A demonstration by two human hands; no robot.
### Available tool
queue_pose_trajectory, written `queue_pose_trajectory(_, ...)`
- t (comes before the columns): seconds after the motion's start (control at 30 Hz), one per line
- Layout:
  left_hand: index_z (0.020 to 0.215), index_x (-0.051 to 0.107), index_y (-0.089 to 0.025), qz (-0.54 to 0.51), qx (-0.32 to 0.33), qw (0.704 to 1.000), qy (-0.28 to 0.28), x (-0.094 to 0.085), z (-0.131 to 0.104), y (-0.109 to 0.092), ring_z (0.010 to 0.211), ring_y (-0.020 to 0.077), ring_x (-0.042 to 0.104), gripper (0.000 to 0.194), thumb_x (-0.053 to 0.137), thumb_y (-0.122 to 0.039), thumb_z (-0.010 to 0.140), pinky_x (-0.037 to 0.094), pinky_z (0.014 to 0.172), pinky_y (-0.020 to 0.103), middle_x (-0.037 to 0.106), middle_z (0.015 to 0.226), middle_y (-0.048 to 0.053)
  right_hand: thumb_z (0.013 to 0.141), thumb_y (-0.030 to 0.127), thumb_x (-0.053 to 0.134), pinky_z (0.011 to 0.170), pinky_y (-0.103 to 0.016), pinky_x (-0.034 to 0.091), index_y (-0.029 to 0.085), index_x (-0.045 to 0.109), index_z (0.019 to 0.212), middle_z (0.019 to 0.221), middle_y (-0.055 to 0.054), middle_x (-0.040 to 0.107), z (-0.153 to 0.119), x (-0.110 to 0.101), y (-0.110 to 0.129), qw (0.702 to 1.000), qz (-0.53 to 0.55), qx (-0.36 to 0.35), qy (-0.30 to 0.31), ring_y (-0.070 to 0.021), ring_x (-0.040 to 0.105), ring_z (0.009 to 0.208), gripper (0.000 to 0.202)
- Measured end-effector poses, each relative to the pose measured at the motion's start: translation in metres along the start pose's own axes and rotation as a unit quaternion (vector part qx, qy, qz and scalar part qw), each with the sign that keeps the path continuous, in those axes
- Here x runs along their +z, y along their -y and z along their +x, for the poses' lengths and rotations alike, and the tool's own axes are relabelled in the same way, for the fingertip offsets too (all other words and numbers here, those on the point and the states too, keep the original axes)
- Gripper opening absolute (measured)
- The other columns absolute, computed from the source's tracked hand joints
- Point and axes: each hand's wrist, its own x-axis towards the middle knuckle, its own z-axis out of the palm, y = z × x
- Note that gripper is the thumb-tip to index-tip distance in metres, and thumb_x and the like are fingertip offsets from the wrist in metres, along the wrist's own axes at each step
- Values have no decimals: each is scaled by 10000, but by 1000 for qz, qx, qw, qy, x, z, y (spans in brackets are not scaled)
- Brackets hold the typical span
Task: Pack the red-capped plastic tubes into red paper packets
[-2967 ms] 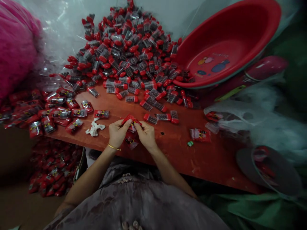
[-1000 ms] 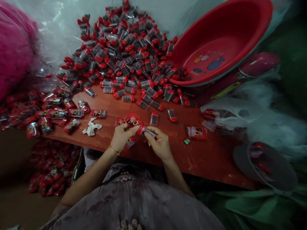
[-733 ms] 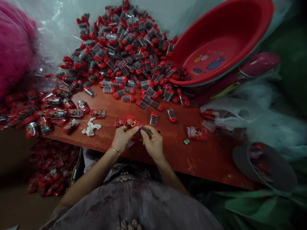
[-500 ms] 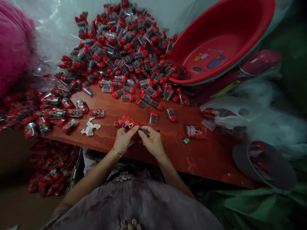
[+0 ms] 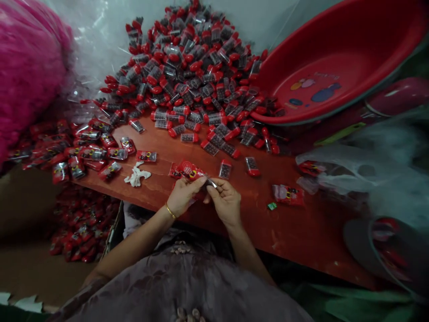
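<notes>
My left hand, with a gold bracelet at the wrist, is closed on a small clear and dark packet. My right hand pinches the same packet from the right, its fingers curled. Just beyond my left hand lies a red printed packet on the brown table. Two red-capped clear tubes with dark contents, a near one and one further right, lie beyond my right hand. The contents of the packet between my fingers are too small to tell.
A large heap of red-capped tubes covers the back. Filled red packets lie at the left, beside a crumpled white piece. A red basin leans at the back right. Another packet and a grey container are at the right.
The whole view has shifted, so things on the table appear further right. Between my fingertips, more of the small packet now shows, with a bright edge. Both hands stay together.
</notes>
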Motion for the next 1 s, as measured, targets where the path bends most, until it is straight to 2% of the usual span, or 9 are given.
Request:
queue_pose_trajectory(0.1,680,662,-137,-17,-22,1000,1,-3,-3,-4,581,105,567,360,805,-433,533,430,537,221,627,616,18,700,344,681,441,-230,480,188,609,897,606,32,633,-1,7,3,1000,-5,-2,1,-95,558,414,262)
queue_pose_trajectory(0.27,767,675,-148,-70,-12,995,-65,-2,-5,-10,587,114,588,413,808,-444,512,443,538,228,682,711,33,706,334,671,442,-243,509,200,621,874,627,19,657,-6,22,2,1000,-20,-5,-11,-105,570,436,221)
queue_pose_trajectory(0.4,738,667,-124,-27,-26,999,-39,-5,-6,-5,520,104,546,381,795,-423,541,396,472,219,633,615,20,699,336,679,417,-230,497,189,620,875,614,27,656,-4,24,0,1000,11,0,-14,-97,566,403,237)
queue_pose_trajectory(0.5,603,611,-119,-17,-49,999,-16,-7,-7,-2,458,79,494,396,757,-487,577,366,451,209,558,517,-5,684,325,696,432,-222,499,181,624,849,568,41,641,2,23,2,1000,26,1,-1,-98,578,403,230)
queue_pose_trajectory(0.57,618,612,-125,-35,-43,998,-4,-7,-6,-2,446,70,472,412,727,-521,604,358,448,206,534,504,-20,678,321,700,443,-217,501,178,625,832,569,41,643,5,24,3,1000,26,-1,1,-98,589,418,222)
queue_pose_trajectory(0.7,767,652,-144,-82,45,994,-62,-4,-3,-7,551,85,536,412,776,-476,555,395,496,202,608,630,-11,677,307,703,442,-201,491,179,620,825,590,41,653,5,29,2,999,32,5,-8,-94,600,429,213)
queue_pose_trajectory(0.8,772,657,-122,-68,30,996,-52,-3,-2,-7,515,83,516,431,789,-460,541,368,450,205,619,641,10,667,322,713,447,-211,503,187,615,810,574,44,652,7,27,0,999,52,7,-6,-97,592,421,220)
queue_pose_trajectory(0.9,763,655,-107,-58,13,997,-42,-4,-4,-4,481,71,486,450,800,-457,520,363,443,209,601,615,5,608,345,757,440,-223,503,193,578,697,538,45,639,14,23,-3,998,61,28,16,-99,570,398,252)
queue_pose_trajectory(1.0,708,643,-106,-52,5,998,-25,-6,-7,-2,495,73,495,433,810,-450,504,392,489,218,575,580,-8,543,376,792,380,-208,446,201,457,553,486,63,580,23,25,-7,996,53,56,41,-94,529,365,378)
